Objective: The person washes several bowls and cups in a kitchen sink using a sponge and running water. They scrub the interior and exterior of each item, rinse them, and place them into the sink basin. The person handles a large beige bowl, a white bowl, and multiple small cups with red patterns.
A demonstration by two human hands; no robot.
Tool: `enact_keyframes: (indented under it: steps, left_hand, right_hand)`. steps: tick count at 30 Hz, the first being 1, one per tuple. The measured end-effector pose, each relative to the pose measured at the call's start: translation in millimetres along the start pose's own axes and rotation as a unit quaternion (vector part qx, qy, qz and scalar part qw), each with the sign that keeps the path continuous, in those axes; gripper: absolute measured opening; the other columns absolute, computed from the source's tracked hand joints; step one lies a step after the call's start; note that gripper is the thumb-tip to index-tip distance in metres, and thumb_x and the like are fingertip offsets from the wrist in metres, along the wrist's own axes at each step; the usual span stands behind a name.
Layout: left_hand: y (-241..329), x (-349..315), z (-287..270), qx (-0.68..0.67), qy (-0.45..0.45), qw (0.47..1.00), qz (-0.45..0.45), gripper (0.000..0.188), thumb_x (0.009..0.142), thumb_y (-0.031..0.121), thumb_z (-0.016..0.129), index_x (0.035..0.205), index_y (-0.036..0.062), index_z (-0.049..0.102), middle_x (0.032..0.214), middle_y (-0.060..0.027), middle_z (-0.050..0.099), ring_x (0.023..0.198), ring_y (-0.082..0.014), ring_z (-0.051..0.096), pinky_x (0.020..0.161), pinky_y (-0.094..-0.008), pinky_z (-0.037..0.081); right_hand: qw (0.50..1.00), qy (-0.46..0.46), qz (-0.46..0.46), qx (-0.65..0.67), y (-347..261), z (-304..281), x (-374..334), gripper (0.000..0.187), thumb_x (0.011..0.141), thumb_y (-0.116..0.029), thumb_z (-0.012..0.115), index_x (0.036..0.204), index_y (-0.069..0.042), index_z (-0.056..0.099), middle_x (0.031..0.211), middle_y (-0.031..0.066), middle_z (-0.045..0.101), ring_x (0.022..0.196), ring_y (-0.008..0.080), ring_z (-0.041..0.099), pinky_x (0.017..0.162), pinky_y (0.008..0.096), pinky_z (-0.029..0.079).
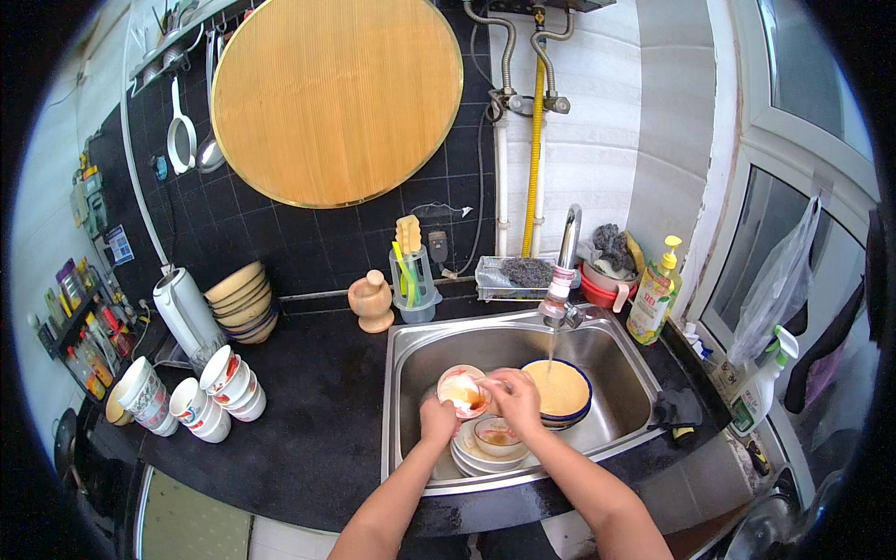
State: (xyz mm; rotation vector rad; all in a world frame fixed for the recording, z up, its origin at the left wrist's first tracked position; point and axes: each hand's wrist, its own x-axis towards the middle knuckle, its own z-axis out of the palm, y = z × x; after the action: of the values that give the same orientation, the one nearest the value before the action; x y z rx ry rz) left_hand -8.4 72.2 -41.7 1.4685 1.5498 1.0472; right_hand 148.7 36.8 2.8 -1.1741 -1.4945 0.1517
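Hold the small bowl (455, 381) low over the left half of the sink (391, 401), above the stack of plates (464, 460), so that drips fall into the basin. The left hand (439, 422) grips the bowl at its near-left side, with the fingers closed around the wall; this hand serves as the clamp. The right hand (515, 394) has its fingertips at the right edge of the bowl's mouth; whether they pinch the rim or hold a wiping pad cannot be told. The bowl is tipped so that its inside shows, with red and orange-brown residue on the white surface. For a sound result, work the residue loose along the wall first, then across the bottom, turning the bowl with the left hand rather than twisting the right wrist. Maintain a firm hold, since a wet, greasy wall is likely to slip; the glass bowl (499, 438) sits on the plates directly below and could chip if struck. The faucet (569, 238) runs a thin stream of water (551, 347) toward the blue-rimmed bowl (560, 385) at the right, apart from the small bowl. To rinse, carry the small bowl rightward under the stream and tilt its mouth toward the basin.
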Motion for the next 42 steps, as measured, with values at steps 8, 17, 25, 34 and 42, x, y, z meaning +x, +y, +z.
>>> enact_keyframes:
  steps: [8,17,25,34,42]
  left_hand:
    - [-23,10,3,-0.157,-0.078,0.982,-0.072,0.021,0.079,0.010,0.041,0.092,-0.0013,0.054,0.059,-0.0111,0.055,0.039,-0.0157,0.049,0.029,-0.0288,0.033]
    - [-22,7,10,-0.158,-0.156,0.970,-0.094,0.023,0.081,0.016,0.040,0.088,-0.0008,0.054,0.061,-0.0118,0.055,0.038,-0.0172,0.049,0.031,-0.0320,0.037]
    - [-20,3,15,-0.135,-0.215,0.964,-0.078,0.026,0.079,0.015,0.043,0.095,-0.0002,0.056,0.063,-0.0120,0.058,0.043,-0.0170,0.053,0.036,-0.0307,0.040]
    - [-4,-3,6,-0.101,-0.239,0.962,-0.087,0.024,0.079,0.016,0.044,0.091,-0.0011,0.055,0.058,-0.0083,0.054,0.043,-0.0158,0.051,0.034,-0.0302,0.036]
    - [-47,12,35,-0.104,-0.193,0.968,0.121,0.029,0.077,0.013,0.045,0.100,-0.0007,0.054,0.075,-0.0182,0.059,0.066,-0.0296,0.059,0.062,-0.0383,0.046]
  right_hand:
    - [0.871,-0.353,-0.172,-0.294,8,15,-35,0.045,0.073,-0.024,0.056,0.114,-0.006,0.054,0.110,0.0109,0.057,0.108,0.0241,0.050,0.101,0.0393,0.028]
    - [0.873,-0.430,-0.033,-0.228,-4,13,-14,0.039,0.070,-0.020,0.056,0.107,-0.008,0.056,0.094,0.0181,0.060,0.092,0.0323,0.055,0.090,0.0412,0.038]
    - [0.880,-0.307,-0.207,-0.297,16,13,-7,0.025,0.077,-0.030,0.053,0.089,-0.010,0.062,0.089,0.0093,0.060,0.091,0.0244,0.053,0.087,0.0381,0.036]
    - [0.881,-0.261,-0.197,-0.343,-12,-9,0,0.020,0.067,-0.016,0.057,0.085,-0.008,0.059,0.091,0.0110,0.054,0.091,0.0252,0.050,0.083,0.0393,0.039]
    - [0.893,-0.261,-0.258,-0.262,1,14,17,0.026,0.073,-0.014,0.054,0.097,-0.003,0.051,0.100,0.0141,0.055,0.095,0.0293,0.052,0.083,0.0362,0.042]
